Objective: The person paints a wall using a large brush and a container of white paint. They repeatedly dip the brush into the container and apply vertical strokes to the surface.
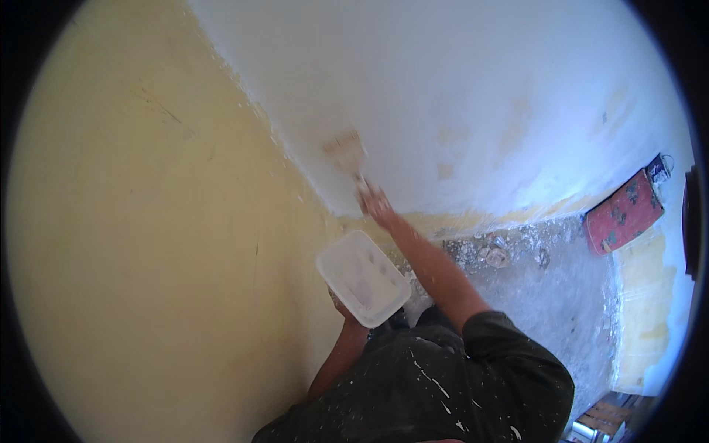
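Note:
My right hand (377, 206) grips the handle of a wide paintbrush (344, 150), blurred as if in motion. Its bristles are at the white-painted wall (410, 99), close to the corner where the yellow wall (166, 232) meets it; whether they touch the surface I cannot tell. Below the brush, a white plastic tub (363, 279) with whitish contents rests on my left hand (339, 303), which is mostly hidden beneath it. Yellowish patches show through the white wall right of the brush.
The grey floor (554, 310) is spattered with white, and crumpled debris (494, 257) lies by the wall's foot. A red patterned panel or cushion (625, 213) and a dark bucket (659, 169) are at the far right. Wooden items (606, 415) appear at the lower right.

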### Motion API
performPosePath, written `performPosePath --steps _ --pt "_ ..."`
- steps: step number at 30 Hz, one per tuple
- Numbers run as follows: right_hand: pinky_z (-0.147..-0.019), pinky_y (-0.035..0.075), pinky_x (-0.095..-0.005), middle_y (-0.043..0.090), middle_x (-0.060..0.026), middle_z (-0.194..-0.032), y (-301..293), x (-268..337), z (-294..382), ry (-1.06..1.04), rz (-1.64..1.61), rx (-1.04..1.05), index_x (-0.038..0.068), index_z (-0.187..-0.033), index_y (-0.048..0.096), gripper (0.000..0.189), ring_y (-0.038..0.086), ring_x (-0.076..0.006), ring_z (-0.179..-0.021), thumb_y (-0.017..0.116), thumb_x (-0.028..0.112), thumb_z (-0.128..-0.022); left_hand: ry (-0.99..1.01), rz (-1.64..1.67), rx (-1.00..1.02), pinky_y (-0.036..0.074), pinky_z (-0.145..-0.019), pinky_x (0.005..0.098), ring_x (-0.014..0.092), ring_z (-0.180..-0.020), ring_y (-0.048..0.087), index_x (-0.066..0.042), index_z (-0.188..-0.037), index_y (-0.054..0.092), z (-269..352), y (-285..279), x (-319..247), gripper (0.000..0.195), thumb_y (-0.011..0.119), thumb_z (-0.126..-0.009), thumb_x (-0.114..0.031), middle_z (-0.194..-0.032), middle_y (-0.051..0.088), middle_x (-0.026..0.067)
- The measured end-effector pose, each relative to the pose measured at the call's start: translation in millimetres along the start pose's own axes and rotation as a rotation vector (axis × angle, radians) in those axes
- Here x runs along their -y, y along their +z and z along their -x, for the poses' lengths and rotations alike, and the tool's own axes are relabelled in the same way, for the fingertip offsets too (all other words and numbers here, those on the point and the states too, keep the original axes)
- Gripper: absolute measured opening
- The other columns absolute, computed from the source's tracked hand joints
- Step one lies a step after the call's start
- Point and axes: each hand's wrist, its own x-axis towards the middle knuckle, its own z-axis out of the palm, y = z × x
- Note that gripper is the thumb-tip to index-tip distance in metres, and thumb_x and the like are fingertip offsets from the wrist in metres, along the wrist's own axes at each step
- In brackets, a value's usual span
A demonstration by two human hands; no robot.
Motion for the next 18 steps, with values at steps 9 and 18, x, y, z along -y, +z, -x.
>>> performPosePath --steps 9,18 --pt "-0.074 0.046 -0.0382 0.058 -0.0103 -0.097 -111 33 336 1.219 -0.790 0.410 0.011 -0.112 0.052 0.034 0.055 -0.0264 -0.091 0.053 0.031 -0.085 -0.056 0.144 0.081 0.032 -0.098 0.0592 0.039 -0.122 0.038 -0.015 -0.140 0.024 -5 -17 4 0.079 0.030 -0.081 -0.066 -0.139 0.033 0.0146" --pt "-0.050 0.038 -0.0239 0.047 0.0014 -0.072 -240 67 185 1.325 -0.739 -0.075 0.005 -0.104 0.049 0.026 0.044 -0.0065 -0.059 0.048 0.028 -0.092 -0.220 0.161 0.091 0.033 -0.096 0.0598 0.039 -0.119 0.041 -0.013 -0.138 0.029 -23 -20 39 0.075 0.034 -0.082 -0.062 -0.137 0.037 0.0142"
